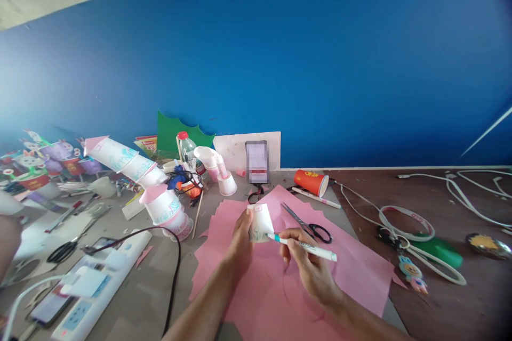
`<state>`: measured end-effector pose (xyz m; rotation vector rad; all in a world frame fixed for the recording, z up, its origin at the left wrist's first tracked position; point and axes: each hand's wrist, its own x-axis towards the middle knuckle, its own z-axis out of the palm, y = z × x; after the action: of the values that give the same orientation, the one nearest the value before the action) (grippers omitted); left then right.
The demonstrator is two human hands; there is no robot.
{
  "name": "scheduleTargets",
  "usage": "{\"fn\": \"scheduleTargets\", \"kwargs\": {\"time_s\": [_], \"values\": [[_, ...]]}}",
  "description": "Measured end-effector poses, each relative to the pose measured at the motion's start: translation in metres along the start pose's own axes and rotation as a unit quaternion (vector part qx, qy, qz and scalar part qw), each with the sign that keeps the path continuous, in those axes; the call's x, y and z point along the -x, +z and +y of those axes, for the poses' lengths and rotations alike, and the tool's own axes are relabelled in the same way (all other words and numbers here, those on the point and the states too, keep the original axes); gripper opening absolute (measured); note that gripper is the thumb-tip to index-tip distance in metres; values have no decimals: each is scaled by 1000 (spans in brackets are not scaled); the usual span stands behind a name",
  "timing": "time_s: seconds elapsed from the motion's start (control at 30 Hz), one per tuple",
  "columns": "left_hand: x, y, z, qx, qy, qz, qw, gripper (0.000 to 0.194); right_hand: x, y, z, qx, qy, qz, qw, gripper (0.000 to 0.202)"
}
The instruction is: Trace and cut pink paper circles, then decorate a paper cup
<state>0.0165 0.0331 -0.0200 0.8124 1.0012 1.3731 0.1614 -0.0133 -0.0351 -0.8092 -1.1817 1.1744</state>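
Note:
My left hand (240, 237) grips a small white paper cup (262, 218) by its left side, above a large sheet of pink paper (276, 298). The cup carries a small pink mark near its top and greenish drawn lines lower down. Held in my right hand (306, 261) is a white marker (316, 250) with a teal end, which points at the cup's lower right side and seems to touch it. Black-handled scissors (310, 224) lie partly spread on the pink paper, just beyond my right hand.
An orange paper cup (310, 182) lies on its side behind another marker (318, 198). Decorated cup towers (164, 208) stand to the left, near a power strip (100, 287) and a black cable (178, 256). A phone (257, 162) stands upright at the back. Keychains (412, 272) and cords lie right.

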Motion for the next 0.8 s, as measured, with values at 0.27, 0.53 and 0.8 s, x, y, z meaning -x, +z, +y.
{"fn": "scheduleTargets", "kwargs": {"time_s": [0.27, 0.53, 0.8], "values": [[0, -1, -1, 3, -2, -16, 1000, 51, -2, 1, -9, -37, 5, 11, 999, 30], [-2, -3, -2, 12, -8, -11, 1000, 51, -1, 1, -4, -30, 30, -10, 999, 35], [-2, -3, -4, 17, -14, -13, 1000, 50, -5, 1, -6, -72, 50, 47, 995, 34]]}}
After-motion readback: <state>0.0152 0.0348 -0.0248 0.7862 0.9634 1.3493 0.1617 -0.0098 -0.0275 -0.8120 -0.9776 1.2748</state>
